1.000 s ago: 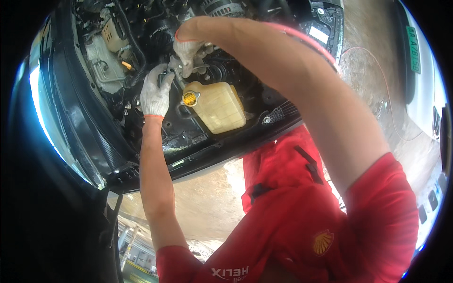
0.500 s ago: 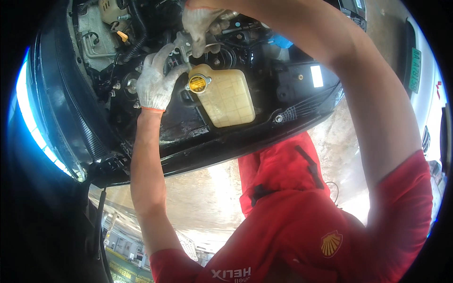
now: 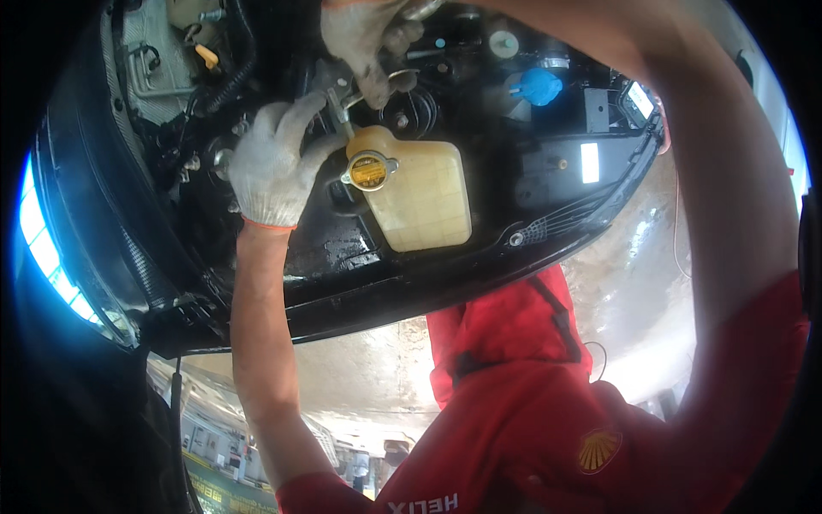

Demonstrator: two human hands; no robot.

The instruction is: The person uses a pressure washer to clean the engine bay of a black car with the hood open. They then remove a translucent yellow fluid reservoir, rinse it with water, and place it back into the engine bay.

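Both my hands wear pale knit gloves and work inside a car's engine bay. My left hand (image 3: 278, 163) is stretched out beside a small metal bracket (image 3: 338, 104), index finger and thumb apart on either side of it. From above, my right hand (image 3: 360, 47) reaches down with bent fingers, pressing on a curved metal piece (image 3: 392, 84) next to the bracket; its upper part runs out of the frame. Just nearer to me sits a yellowish plastic coolant tank (image 3: 421, 193) with a metal-winged, yellow-labelled cap (image 3: 370, 171).
A bright blue cap (image 3: 538, 86) stands to the right, beyond a black cover (image 3: 548, 167). A yellow-orange dipstick handle (image 3: 206, 56) rises at the far left. The black front edge of the bay (image 3: 402, 295) crosses between me and the engine. A prop rod (image 3: 176, 403) stands at lower left.
The engine bay has shifted slightly downward in view, and more of the blue cap shows. My left hand has moved slightly left and down relative to the picture; both hands stay by the bracket.
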